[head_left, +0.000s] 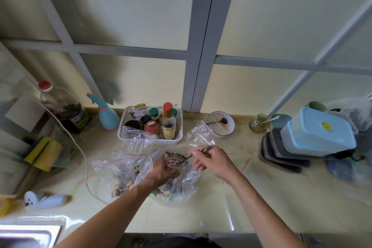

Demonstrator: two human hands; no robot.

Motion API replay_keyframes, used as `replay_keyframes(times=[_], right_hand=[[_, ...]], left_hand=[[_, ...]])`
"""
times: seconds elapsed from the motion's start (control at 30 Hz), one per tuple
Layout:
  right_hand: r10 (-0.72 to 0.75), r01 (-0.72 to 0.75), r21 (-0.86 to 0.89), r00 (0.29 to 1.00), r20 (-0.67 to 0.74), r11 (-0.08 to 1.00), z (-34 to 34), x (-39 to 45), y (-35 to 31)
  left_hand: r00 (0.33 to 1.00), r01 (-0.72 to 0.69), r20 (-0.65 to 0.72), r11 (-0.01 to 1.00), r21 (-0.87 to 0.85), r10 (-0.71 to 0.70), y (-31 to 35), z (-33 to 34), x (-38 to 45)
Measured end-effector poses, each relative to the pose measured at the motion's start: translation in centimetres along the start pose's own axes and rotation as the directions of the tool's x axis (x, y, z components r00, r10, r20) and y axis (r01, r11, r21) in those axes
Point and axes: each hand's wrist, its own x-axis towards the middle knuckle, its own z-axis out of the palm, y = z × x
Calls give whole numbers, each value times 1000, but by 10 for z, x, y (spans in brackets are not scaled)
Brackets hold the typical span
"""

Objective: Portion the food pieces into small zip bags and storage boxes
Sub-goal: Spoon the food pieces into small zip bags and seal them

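While left hand (163, 169) holds crinkly clear bag (181, 185) (glossy), right hand (209, 159) pinches spoon (193, 156).

A home kitchen: a countertop (201, 213) crowded with a basket of condiment bottles (151, 125), stacked food boxes (320, 131) and sponges (45, 153).

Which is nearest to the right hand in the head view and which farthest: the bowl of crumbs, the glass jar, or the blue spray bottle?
From the right hand:
1. Bowl of crumbs, just behind the hand on the counter.
2. Glass jar, farther back to the right, beside the stacked boxes.
3. Blue spray bottle, far left, beyond the white basket.
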Motion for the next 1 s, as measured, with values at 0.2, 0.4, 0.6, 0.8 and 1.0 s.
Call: replay_keyframes(times=[0.2,0.4,0.6,0.8,1.0], right_hand=[[-159,206,-202,961,228,957,-1,-13,-16],[-293,325,-243,943,158,914,-13,-11,-20],[-328,334,-152,942,64,930,-28,-15,-26],[-377,334,-247,913,-153,910,-25,-18,-21],[-411,342,-464,910,-54,817,-7,-20,-17]], left_hand=[[997,-47,-65,999,-12,46,7,1,-2],[990,-56,-130,998,28,60,2,-5,0],[984,-71,-156,994,81,83,4,-9,-8],[973,-75,-199,977,199,115,4,-11,-16],[964,-32,-258,988,152,71,7,-15,-22]])
